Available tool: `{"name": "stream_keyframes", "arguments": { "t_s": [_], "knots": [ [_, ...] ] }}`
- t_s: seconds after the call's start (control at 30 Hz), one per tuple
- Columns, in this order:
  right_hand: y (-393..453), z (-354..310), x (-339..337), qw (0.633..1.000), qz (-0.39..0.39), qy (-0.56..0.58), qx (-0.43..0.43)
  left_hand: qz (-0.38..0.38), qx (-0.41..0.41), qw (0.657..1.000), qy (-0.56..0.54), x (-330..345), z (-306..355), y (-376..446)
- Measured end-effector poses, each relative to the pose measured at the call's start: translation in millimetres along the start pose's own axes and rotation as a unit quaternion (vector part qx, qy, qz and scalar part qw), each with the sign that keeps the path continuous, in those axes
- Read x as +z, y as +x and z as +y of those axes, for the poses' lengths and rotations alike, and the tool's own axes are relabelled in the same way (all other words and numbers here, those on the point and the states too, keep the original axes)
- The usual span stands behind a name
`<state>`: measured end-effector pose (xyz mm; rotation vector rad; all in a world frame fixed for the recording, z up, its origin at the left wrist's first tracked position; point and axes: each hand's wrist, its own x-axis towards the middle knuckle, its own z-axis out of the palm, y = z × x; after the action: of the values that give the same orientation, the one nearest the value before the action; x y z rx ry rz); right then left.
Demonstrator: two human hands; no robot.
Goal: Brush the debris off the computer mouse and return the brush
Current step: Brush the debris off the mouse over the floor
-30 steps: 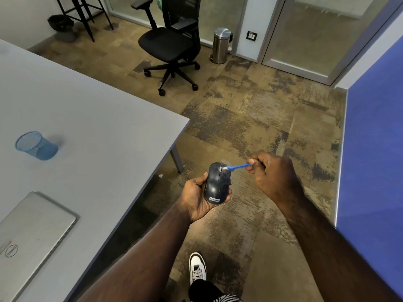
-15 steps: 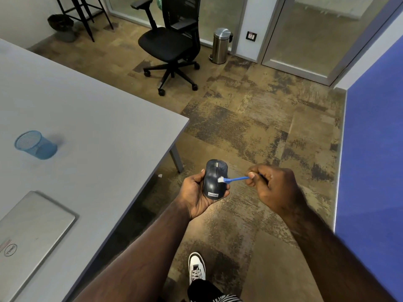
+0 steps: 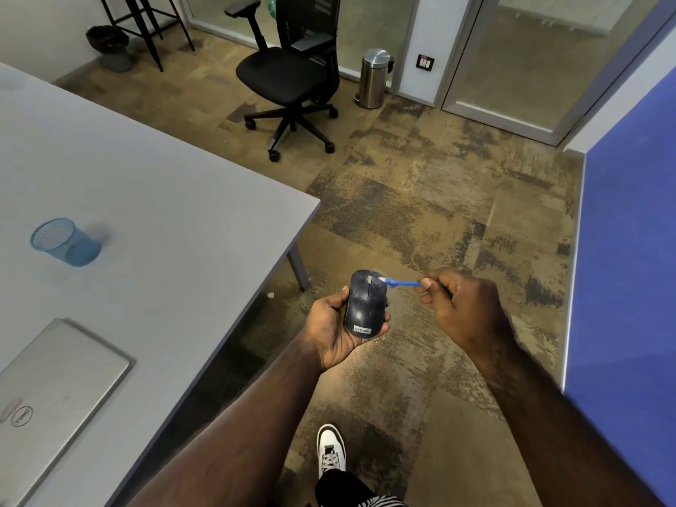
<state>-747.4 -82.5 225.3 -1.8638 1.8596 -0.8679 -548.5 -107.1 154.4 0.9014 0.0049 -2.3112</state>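
A dark computer mouse (image 3: 364, 305) with a small label at its near end lies in my left hand (image 3: 334, 325), held over the floor just off the table's corner. My right hand (image 3: 461, 305) pinches a thin blue brush (image 3: 402, 282) by its handle. The brush's pale tip touches the mouse's far right edge, beside the scroll wheel. On the grey table (image 3: 164, 199) to the left stands a blue mesh cup (image 3: 64, 243).
A shut silver laptop (image 3: 51, 397) lies at the table's near left. A black office chair (image 3: 292, 75), a steel bin (image 3: 373, 78) and glass doors are at the back. A blue partition (image 3: 629, 232) rises on the right. My shoe (image 3: 329, 451) is below.
The brush tip has swept from the mouse's middle up to its far right edge. My left hand has tilted the mouse slightly.
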Motion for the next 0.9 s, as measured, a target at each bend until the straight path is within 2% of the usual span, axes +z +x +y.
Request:
{"name": "stream_keyframes", "arguments": {
  "t_s": [0.07, 0.23, 0.33, 0.4, 0.5, 0.57, 0.67, 0.7, 0.83, 0.9],
  "knots": [
    [-4.2, -3.5, -0.8, 0.999, -0.036, 0.002, -0.015, 0.013, 0.01, 1.0, 0.005, 0.0, -0.6, 0.4],
    [-7.2, -9.8, -0.7, 0.997, -0.043, 0.06, -0.032, 0.036, 0.029, 0.999, 0.014, -3.8, 0.4, 1.1],
    [-7.4, -16.5, 11.2, 0.996, -0.071, 0.023, -0.048, 0.044, 0.028, 0.998, 0.045, 0.4, -2.9, 2.7],
    [-2.0, -18.3, 15.6, 0.998, -0.043, -0.032, -0.017, 0.047, 0.025, 0.998, 0.045, 2.6, -4.2, 2.9],
    [9.5, -16.9, 15.7, 0.999, 0.012, -0.042, 0.023, 0.05, 0.016, 0.998, 0.031, 3.1, -4.5, 1.6],
    [11.6, -19.3, 13.9, 0.999, -0.024, -0.025, 0.015, 0.05, 0.021, 0.998, 0.034, 2.9, -4.3, 1.5],
    [5.5, -25.6, 12.2, 0.988, -0.15, -0.031, -0.003, 0.048, 0.031, 0.997, 0.045, 1.4, -2.7, 1.7],
    [3.6, -26.2, 12.3, 0.986, -0.163, -0.04, -0.005, 0.047, 0.033, 0.998, 0.041, 1.4, -1.7, 1.7],
    [2.2, -21.9, 8.9, 0.997, -0.065, -0.032, -0.015, 0.045, 0.033, 0.998, 0.032, 0.2, 0.6, 3.5],
    [0.6, -22.0, 6.4, 0.996, -0.074, -0.027, -0.036, 0.047, 0.038, 0.998, 0.023, 0.0, 1.7, 3.7]
  ]
}}
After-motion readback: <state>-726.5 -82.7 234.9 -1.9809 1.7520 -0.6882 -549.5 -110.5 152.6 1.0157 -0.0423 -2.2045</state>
